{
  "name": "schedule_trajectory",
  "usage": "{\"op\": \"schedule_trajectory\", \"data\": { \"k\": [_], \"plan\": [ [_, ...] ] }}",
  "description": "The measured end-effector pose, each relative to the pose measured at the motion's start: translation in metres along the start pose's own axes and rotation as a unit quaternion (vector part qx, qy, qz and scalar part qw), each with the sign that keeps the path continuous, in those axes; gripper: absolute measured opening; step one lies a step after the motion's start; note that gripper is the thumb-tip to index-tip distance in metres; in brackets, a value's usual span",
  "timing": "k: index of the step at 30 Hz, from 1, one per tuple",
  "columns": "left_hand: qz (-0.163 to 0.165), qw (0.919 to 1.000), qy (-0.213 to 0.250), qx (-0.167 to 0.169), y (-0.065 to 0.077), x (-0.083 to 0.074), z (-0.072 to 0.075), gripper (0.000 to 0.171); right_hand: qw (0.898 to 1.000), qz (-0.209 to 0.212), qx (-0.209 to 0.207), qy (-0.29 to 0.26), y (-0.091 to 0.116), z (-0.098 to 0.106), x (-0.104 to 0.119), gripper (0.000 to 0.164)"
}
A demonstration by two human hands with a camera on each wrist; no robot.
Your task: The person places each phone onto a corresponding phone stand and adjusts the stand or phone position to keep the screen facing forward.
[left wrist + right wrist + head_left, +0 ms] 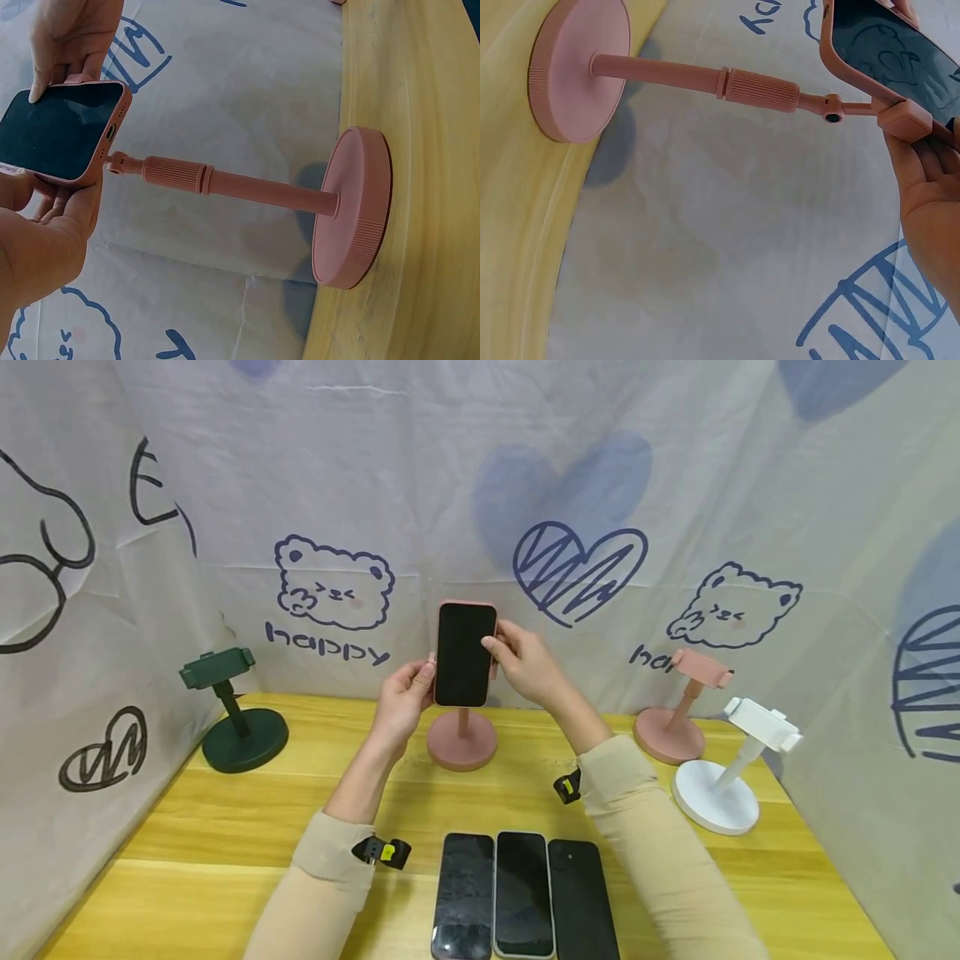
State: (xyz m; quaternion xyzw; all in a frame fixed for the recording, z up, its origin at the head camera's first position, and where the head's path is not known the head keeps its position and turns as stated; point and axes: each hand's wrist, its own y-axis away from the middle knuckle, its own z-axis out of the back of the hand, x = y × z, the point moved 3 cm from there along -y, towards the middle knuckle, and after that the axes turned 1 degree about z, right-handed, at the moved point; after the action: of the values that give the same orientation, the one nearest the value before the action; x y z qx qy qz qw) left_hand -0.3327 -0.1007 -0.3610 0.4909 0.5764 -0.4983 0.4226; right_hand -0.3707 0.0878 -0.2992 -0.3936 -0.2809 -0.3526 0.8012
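Note:
A smartphone (462,656) in a pink case stands upright, its dark screen facing me, at the head of a pink phone stand (461,745). My left hand (401,700) grips the stand's clamp at the phone's left edge. On the other side, my right hand (531,667) pinches the phone's right edge, thumb over the screen and fingers behind. The right wrist view shows a pink clamp jaw against the case's edge, beside the right fingers. A ribbed collar (174,174) and a thin stem link the head to the round base. The phone hides most of the clamp.
Three phones lie side by side at the front: one dark (462,893), one light-rimmed (523,893), one black (583,897) showing its back. A green stand (243,739) is at left; another pink stand (670,735) and a white stand (716,797) are at right. Printed cloth (450,485) hangs behind.

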Motion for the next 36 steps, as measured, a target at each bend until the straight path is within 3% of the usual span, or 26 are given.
{"op": "schedule_trajectory", "data": {
  "k": [12,20,27,32,36],
  "plan": [
    [0.005,0.9998,-0.017,-0.002,0.001,-0.002,0.004,0.04,0.998,-0.012,-0.058,-0.031,0.003,-0.009,-0.004,0.029],
    [0.007,0.999,-0.044,0.002,0.002,-0.003,0.004,0.04,0.987,-0.034,-0.118,-0.1,0.014,-0.013,-0.007,0.031],
    [-0.026,0.9958,-0.087,-0.016,0.007,-0.005,0.01,0.04,0.983,-0.036,-0.129,-0.124,0.024,-0.019,-0.016,0.029],
    [-0.06,0.9915,-0.106,-0.047,0.012,-0.001,0.021,0.039,0.98,-0.029,-0.136,-0.144,0.029,-0.023,-0.023,0.028],
    [-0.056,0.9889,-0.087,-0.107,0.016,0.007,0.039,0.038,0.977,-0.023,-0.144,-0.154,0.032,-0.025,-0.024,0.03]
  ]
}}
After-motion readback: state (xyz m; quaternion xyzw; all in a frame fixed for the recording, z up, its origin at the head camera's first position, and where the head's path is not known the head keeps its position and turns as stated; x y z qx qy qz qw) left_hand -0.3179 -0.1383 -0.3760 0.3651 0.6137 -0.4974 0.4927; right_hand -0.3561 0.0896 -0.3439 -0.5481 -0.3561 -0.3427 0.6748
